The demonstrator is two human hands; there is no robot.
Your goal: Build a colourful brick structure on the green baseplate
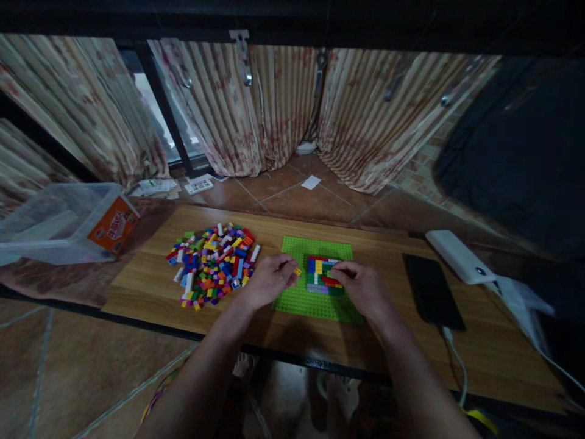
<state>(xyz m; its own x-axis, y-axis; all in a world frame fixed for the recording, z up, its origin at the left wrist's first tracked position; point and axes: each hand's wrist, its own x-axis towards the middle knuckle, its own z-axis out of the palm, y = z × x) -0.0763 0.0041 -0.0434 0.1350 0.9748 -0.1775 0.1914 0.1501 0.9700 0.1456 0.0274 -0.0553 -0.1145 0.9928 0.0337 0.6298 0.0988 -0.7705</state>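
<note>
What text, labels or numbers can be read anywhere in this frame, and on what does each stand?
None can be read for certain.
Orange label on the clear plastic tub: red and white lettering, too blurred to read.
Printed cards on the floor by the curtain: print too small to read.
Papers beside them: print too small.
Phone, power bank, green baseplate: no marking shows.

Dim room: striped curtains (256,103), brown tiled floor (292,198), low wooden table (150,283).
</note>
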